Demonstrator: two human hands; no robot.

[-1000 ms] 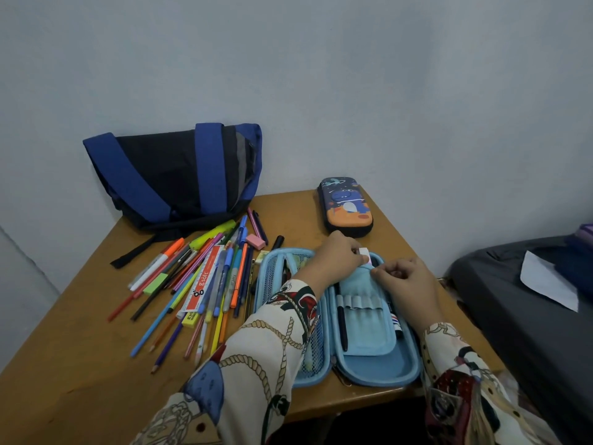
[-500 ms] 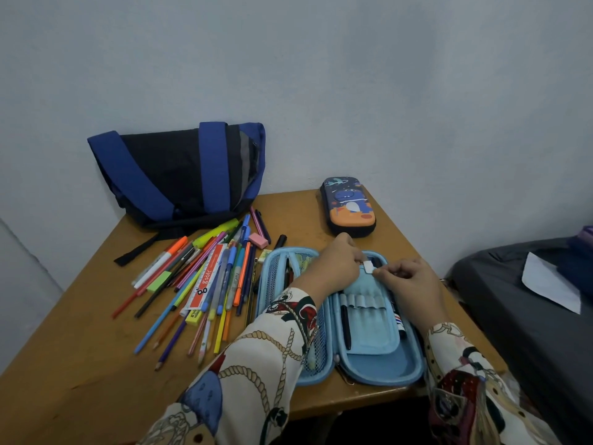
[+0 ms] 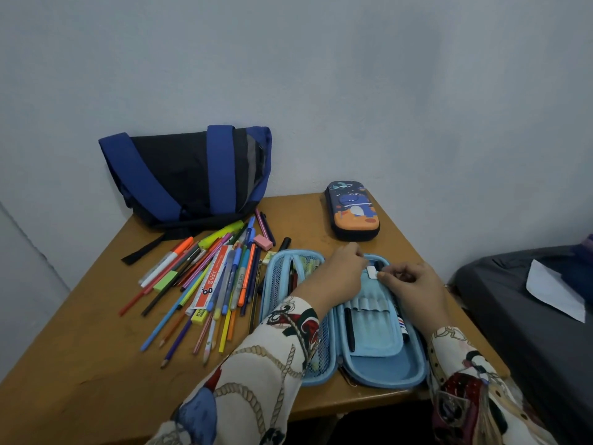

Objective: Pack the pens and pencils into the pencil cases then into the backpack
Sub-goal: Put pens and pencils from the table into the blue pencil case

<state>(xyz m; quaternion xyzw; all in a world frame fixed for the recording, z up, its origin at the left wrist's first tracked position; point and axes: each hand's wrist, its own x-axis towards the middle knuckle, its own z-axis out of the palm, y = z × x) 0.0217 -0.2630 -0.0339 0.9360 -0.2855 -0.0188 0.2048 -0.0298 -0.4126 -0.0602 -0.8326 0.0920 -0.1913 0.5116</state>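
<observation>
Barely started tbh: my right hand [image 3: 414, 289] pinches the small white tab [image 3: 372, 272] of the open light-blue zip pencil case [image 3: 378, 377], left hand [image 3: 337, 271] curled alongside it (can't tell what it holds), loose coloured pens and pencils [image 3: 205, 284] piled left, blue-and-black fabric backpack [image 3: 186, 175] behind.

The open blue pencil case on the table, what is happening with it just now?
A person is working at the open light blue pencil case on the wooden table. Both hands meet at the far end of its inner flap: the right hand pinches a small white tab, and the left hand is beside it. A few pens already sit in the case. Most pens and pencils lie loose on the table. The dinosaur pencil case is closed, and the blue and black bag stands at the back.
</observation>
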